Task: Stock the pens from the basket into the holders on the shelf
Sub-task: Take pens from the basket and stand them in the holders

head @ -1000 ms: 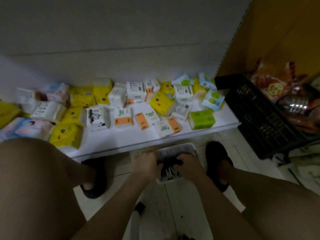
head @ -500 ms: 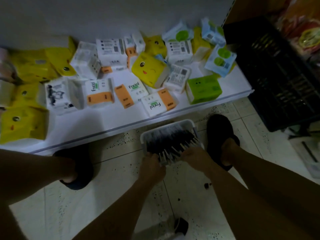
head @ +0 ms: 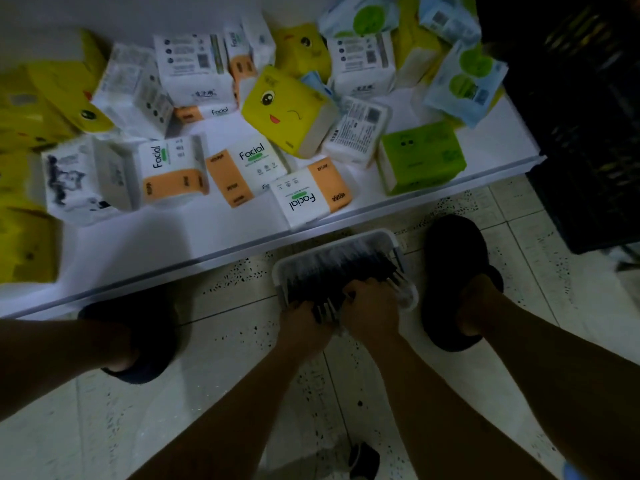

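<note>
The low white shelf (head: 138,244) carries only tissue packs (head: 287,109) (no pen holder shows in view). Just below its edge, on the floor (head: 242,375), sits the white basket (head: 382,237), packed with dark pens (head: 339,271). A loose bundle this big could fan out and spill on lifting, the pens likely being slick and many. Both arms reach straight down to the near rim; the left hand (head: 304,329) and right hand (head: 372,311) curl their fingers round the pens' near ends.

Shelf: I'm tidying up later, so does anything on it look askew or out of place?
Yes. The tissue packs lie jumbled across the shelf. They are tilted, overlapping and facing different ways rather than standing in rows. None looks torn or spilled.
</note>
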Motion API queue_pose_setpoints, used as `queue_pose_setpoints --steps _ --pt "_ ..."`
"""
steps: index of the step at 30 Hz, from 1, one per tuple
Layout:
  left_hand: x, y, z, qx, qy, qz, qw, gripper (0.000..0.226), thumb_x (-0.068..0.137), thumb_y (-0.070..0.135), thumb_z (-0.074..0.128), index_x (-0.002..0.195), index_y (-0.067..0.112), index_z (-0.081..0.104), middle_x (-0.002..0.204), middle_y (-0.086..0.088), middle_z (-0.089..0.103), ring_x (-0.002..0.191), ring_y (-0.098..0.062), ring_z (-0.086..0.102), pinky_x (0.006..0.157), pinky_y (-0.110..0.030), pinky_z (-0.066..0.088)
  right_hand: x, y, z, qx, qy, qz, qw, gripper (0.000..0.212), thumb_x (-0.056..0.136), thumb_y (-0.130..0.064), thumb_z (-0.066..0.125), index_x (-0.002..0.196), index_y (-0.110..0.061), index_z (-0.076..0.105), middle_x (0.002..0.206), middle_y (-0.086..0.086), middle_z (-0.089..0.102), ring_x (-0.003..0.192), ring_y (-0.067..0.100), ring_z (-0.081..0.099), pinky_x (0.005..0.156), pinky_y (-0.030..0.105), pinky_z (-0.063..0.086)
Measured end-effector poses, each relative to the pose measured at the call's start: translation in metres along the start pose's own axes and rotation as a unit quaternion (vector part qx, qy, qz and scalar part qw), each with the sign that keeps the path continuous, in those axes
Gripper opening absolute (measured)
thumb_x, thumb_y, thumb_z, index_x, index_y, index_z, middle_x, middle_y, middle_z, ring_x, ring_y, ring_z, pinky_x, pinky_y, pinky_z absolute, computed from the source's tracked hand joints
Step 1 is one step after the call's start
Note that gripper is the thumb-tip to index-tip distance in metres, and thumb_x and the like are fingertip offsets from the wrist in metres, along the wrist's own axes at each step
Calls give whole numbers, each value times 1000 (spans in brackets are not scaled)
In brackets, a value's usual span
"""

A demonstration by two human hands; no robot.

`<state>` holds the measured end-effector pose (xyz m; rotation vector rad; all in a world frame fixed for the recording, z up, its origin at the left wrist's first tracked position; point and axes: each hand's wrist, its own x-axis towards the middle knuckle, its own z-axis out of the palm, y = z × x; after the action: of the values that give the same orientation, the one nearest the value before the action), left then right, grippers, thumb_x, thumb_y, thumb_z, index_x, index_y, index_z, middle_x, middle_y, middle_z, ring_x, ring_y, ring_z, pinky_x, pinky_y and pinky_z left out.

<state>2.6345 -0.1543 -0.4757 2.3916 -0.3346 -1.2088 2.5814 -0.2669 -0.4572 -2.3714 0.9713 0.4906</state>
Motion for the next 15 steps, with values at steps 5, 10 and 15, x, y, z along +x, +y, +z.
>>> queue_pose_setpoints --steps 5,10,15 --pt "5 4 -2 38 6 -16 999 22 88 24 64 100 6 67 100 -12 68 100 -28 61 82 -26 44 -2 1 14 -32 -21 -56 998 31 93 -24 51 119 -20 67 124 6 60 115 27 52 95 33 43" --pt "8 12 -4 44 -14 -43 998 21 87 19 62 101 4 67 95 -11 67 94 -24 63 75 -24 46 -1 1 15 -42 -33 -67 996 34 93 -24 50 123 -16 64 128 7 57 120 27 50 102 35 38" --pt "11 22 -14 -106 -29 -138 984 24 91 3 53 67 8 53 68 -8 52 70 -25 52 61 -31 41 0 0 13 -37 -46 -47 997 34 94 -30 53 120 -11 64 129 10 54 122 30 47 103 38 38"
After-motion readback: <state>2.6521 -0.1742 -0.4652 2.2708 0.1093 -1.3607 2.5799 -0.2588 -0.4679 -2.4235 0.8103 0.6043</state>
